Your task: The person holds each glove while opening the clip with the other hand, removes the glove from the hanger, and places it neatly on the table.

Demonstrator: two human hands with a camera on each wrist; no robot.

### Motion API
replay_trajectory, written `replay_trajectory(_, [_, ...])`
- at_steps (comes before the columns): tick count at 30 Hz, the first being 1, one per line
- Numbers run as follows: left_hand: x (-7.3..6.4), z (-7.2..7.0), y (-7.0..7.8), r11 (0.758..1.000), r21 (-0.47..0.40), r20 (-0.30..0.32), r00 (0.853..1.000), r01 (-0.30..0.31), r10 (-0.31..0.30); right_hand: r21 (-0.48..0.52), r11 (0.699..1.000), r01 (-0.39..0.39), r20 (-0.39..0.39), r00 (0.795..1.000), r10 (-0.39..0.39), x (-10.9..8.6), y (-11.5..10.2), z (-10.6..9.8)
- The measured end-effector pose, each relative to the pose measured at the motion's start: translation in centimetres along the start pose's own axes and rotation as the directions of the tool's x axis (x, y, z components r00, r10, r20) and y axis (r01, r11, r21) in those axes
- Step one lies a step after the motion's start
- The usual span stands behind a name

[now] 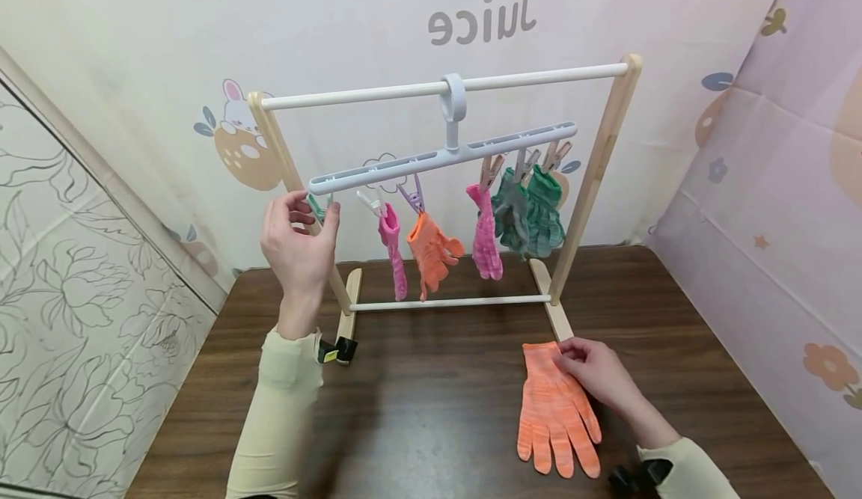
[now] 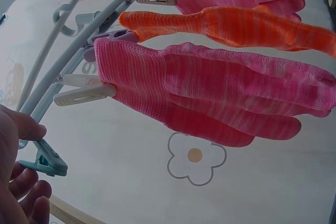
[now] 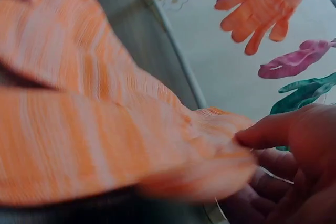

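Note:
My left hand (image 1: 299, 243) is raised at the left end of a pale blue clip hanger (image 1: 404, 165). Its thumb and fingers pinch a green clothespin (image 2: 51, 160) there, and no glove hangs from that pin. Low on the right, my right hand (image 1: 598, 370) pinches the cuff of an orange glove (image 1: 554, 417), whose fingers point toward me. Nearest the left hand, a pink glove (image 2: 210, 87) hangs from a white clothespin (image 2: 84, 95). Beside it, another orange glove (image 1: 431, 248) hangs from a purple clothespin (image 1: 414, 196).
The hanger hooks over the white top bar (image 1: 539, 78) of a wooden rack, tilted lower at its left. Toward its right end hang a pink glove (image 1: 486, 237) and green gloves (image 1: 544, 215). The rack's feet (image 1: 552, 316) stand on a brown table (image 1: 431, 394) before a printed curtain (image 1: 377, 28).

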State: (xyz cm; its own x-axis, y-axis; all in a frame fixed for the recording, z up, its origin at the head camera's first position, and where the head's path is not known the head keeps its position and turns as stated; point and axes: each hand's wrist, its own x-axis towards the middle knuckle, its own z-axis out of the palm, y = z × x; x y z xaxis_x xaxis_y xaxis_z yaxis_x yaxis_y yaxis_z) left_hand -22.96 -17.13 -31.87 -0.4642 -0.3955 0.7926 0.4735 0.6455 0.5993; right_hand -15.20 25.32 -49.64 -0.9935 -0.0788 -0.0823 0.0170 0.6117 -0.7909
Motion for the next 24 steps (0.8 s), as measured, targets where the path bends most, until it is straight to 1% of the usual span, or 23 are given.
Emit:
replay_trajectory(3, [0.0,0.0,-0.1,1.0,0.0,0.002,1.0,0.001,-0.001,-0.126,0.992,0.013,-0.021,1.0,-0.015,0.0,0.5,-0.1])
replay_trajectory(7, [-0.1,0.1,-0.1,1.0,-0.002,0.001,1.0,0.0,0.0,-0.227,0.973,0.037,-0.042,0.998,-0.048,0.2,1.1,-0.1])
replay_trajectory(12, [-0.1,0.2,-0.1,1.0,0.003,-0.004,1.0,-0.004,0.004,-0.305,0.952,0.034,-0.048,0.998,-0.051,0.4,1.3,0.0])
replay_trajectory(16, [-0.2,0.2,0.0,1.0,-0.007,0.001,1.0,0.007,-0.007,-0.356,0.934,0.024,-0.042,0.998,-0.041,0.4,1.5,0.1])
replay_trajectory(20, [-0.2,0.2,-0.1,0.999,-0.03,0.01,1.0,0.023,-0.023,-0.382,0.924,0.014,-0.038,0.999,-0.031,0.5,1.6,0.0])
replay_trajectory(24, [-0.2,0.2,-0.2,0.998,-0.044,0.012,0.999,0.033,-0.033,-0.392,0.92,0.017,-0.034,0.999,-0.033,0.6,1.4,-0.2])
